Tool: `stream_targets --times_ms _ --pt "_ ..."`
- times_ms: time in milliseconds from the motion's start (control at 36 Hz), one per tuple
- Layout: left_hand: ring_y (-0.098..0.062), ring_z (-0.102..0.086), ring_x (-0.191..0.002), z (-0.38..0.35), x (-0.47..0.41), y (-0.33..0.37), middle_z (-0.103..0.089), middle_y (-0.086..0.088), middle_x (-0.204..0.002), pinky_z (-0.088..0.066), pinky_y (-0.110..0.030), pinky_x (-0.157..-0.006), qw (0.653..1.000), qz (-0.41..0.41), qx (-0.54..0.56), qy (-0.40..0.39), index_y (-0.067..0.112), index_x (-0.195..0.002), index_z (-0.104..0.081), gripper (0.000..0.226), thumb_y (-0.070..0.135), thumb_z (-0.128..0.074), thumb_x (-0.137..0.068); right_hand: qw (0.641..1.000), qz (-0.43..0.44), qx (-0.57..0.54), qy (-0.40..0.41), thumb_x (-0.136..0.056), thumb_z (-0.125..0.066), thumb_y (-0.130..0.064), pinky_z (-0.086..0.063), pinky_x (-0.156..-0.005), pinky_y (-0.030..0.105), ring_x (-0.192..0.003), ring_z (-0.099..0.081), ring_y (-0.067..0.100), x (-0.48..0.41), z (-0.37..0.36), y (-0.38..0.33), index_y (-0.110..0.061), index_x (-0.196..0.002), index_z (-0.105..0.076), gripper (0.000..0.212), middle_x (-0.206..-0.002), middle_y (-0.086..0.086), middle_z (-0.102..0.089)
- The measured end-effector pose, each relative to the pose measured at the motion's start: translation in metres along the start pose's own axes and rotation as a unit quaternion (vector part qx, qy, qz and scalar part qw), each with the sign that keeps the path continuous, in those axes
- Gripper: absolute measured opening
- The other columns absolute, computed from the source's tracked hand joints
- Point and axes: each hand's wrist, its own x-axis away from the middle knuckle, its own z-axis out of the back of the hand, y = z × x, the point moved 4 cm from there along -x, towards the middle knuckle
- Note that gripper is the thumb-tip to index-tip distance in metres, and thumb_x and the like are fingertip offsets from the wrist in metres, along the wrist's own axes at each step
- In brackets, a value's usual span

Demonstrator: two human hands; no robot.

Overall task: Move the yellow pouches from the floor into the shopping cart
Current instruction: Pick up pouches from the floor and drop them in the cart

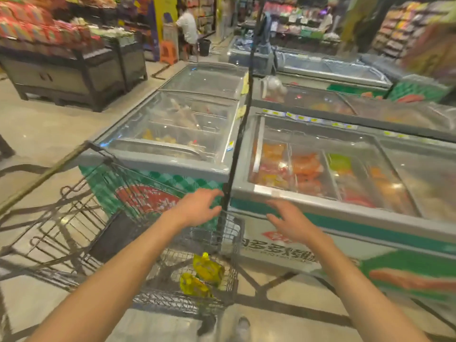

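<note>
Fingers (209, 193) of both hands are spread, nothing held; two yellow pouches (201, 276) are seen in the shopping cart (232, 233) at six o'clock.

A supermarket aisle under warm indoor light. Glass-topped chest freezers (172, 134) with grey rims and green-checked fronts fill the centre and right, packed goods dim behind the lids; a near-right freezer (320, 169) holds orange and red packs. A thin black pole (243, 119) rises between the two. The beige tiled floor (37, 129) shines at left, where a dark display stand (69, 70) carries red packets. Far off, a person in white (186, 25) sits near an orange stool (169, 51). Stocked shelves (399, 28) line the far right.
</note>
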Motion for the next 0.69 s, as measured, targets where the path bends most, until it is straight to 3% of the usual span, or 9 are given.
stream_targets --times_ms 389,500,611,694 --pt "-0.022 -0.051 -0.129 -0.078 -0.019 0.22 -0.052 0.001 -0.144 -0.044 -0.044 -0.104 0.966 -0.221 -0.048 -0.121 0.026 -0.146 -0.04 0.054 0.047 -0.048 -0.097 0.971 -0.215 -0.028 0.104 -0.095 -0.048 -0.031 -0.032 -0.107 0.029 -0.129 -0.044 0.018 0.207 0.02 0.132 -0.019 -0.139 -0.042 0.046 -0.143 0.003 -0.047" --pt "-0.018 -0.055 -0.122 -0.102 -0.015 0.279 -0.056 0.002 -0.139 -0.047 -0.044 -0.102 0.953 -0.268 -0.046 -0.133 0.03 -0.14 -0.044 0.049 0.047 -0.049 -0.095 0.955 -0.267 -0.029 0.128 -0.094 -0.05 -0.022 -0.028 -0.105 0.024 -0.131 -0.042 0.02 0.266 0.027 0.164 -0.012 -0.137 -0.045 0.044 -0.142 0.006 -0.048" --pt "-0.019 -0.057 -0.118 -0.131 0.003 0.358 -0.059 -0.001 -0.134 -0.048 -0.039 -0.1 0.932 -0.325 -0.047 -0.155 0.023 -0.139 -0.048 0.047 0.038 -0.055 -0.096 0.931 -0.33 -0.045 0.147 -0.093 -0.049 -0.024 -0.038 -0.099 0.03 -0.117 -0.053 0.021 0.34 0.027 0.202 -0.014 -0.135 -0.048 0.044 -0.135 0.009 -0.055" --pt "-0.019 -0.06 -0.109 -0.159 0.017 0.412 -0.061 0.001 -0.129 -0.053 -0.04 -0.094 0.916 -0.36 -0.055 -0.167 0.028 -0.135 -0.05 0.042 0.041 -0.054 -0.095 0.918 -0.361 -0.048 0.159 -0.094 -0.05 -0.026 -0.039 -0.096 0.03 -0.113 -0.055 0.021 0.393 0.026 0.222 -0.014 -0.133 -0.051 0.041 -0.129 0.007 -0.057"
